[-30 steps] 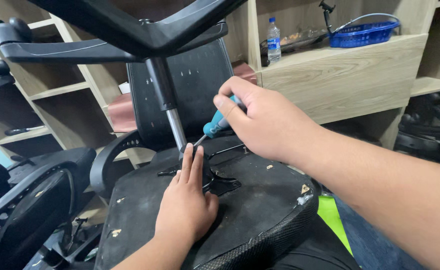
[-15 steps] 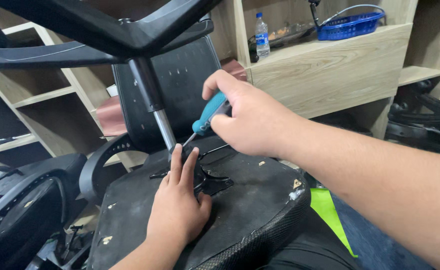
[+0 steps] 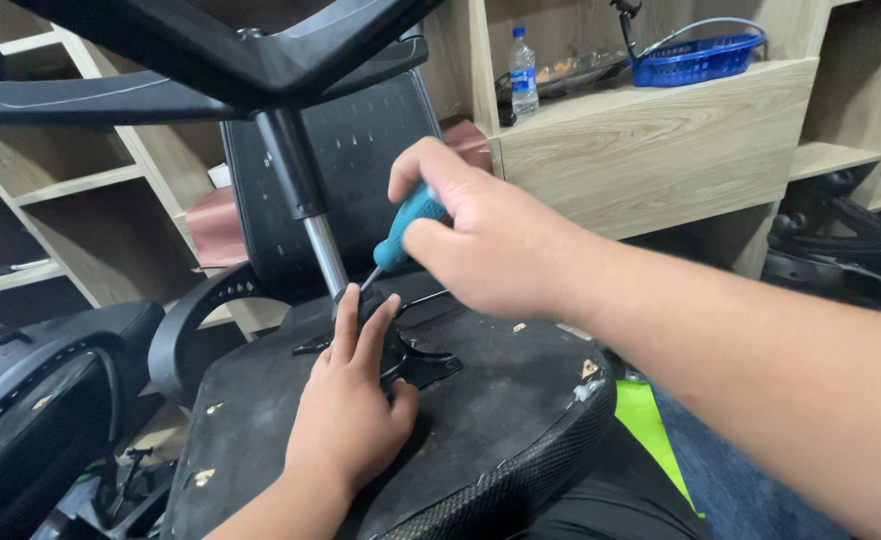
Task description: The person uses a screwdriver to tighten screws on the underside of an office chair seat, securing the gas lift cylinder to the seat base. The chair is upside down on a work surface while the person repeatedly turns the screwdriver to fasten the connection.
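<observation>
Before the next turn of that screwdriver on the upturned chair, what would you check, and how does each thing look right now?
1. Right hand wraps the screwdriver: ok.
2. Tip seated in a screw: cannot tell, fingers hide it.
3. Left hand presses flat on the black bracket: ok.
4. Left fingertips clear of the tip: not ok, very close.
5. Seat underside lying steady: cannot tell.

Right hand fisted in grip, left hand flat.
</observation>
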